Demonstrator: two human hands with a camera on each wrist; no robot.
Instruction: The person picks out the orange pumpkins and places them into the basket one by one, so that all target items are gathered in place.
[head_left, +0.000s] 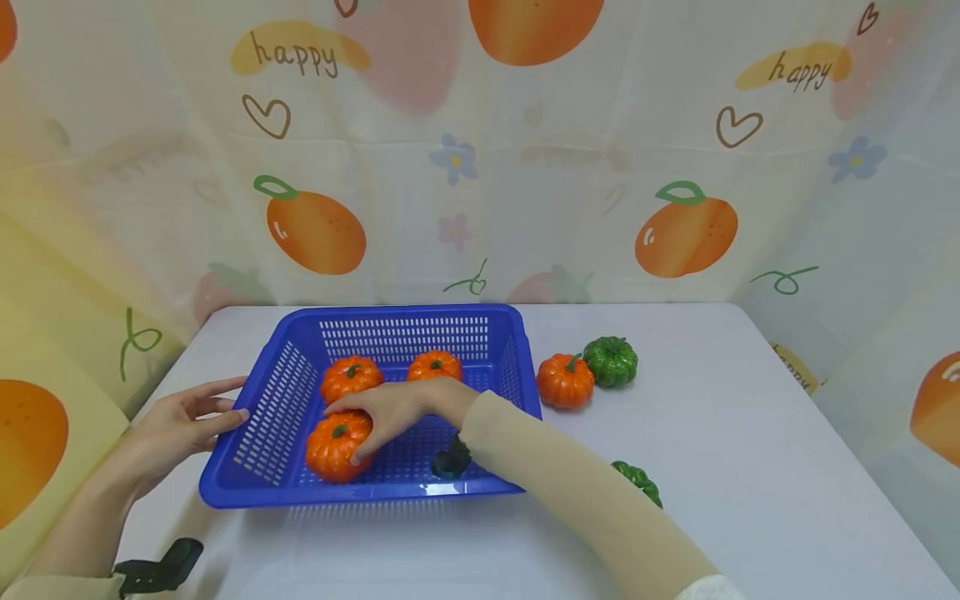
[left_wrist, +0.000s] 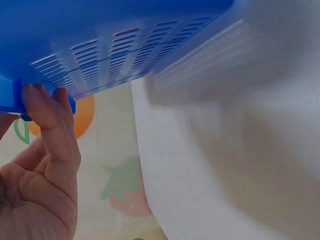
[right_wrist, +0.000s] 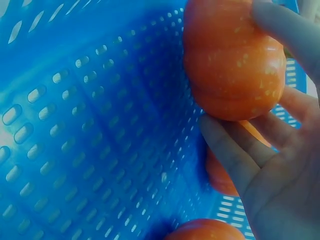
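A blue plastic basket (head_left: 405,312) with slotted walls is on the white table. Its left rim is pinched by my left hand (head_left: 171,427), thumb over the edge and fingers outside; the left wrist view shows fingertips (left_wrist: 32,97) hooked at the rim. Inside the basket, my right hand (head_left: 408,406) grips a small orange pumpkin (head_left: 330,454) in the front left corner, thumb on one side and fingers on the other. Behind it sit two more orange pumpkins (head_left: 349,377), (head_left: 435,365), the right one partly hidden by my wrist.
Right of the basket, an orange pumpkin (head_left: 564,385) and a green pumpkin (head_left: 611,362) stand side by side. Nearer me, another green pumpkin (head_left: 637,481) is partly covered by my right sleeve. A printed curtain (head_left: 480,208) hangs behind the table (head_left: 750,433).
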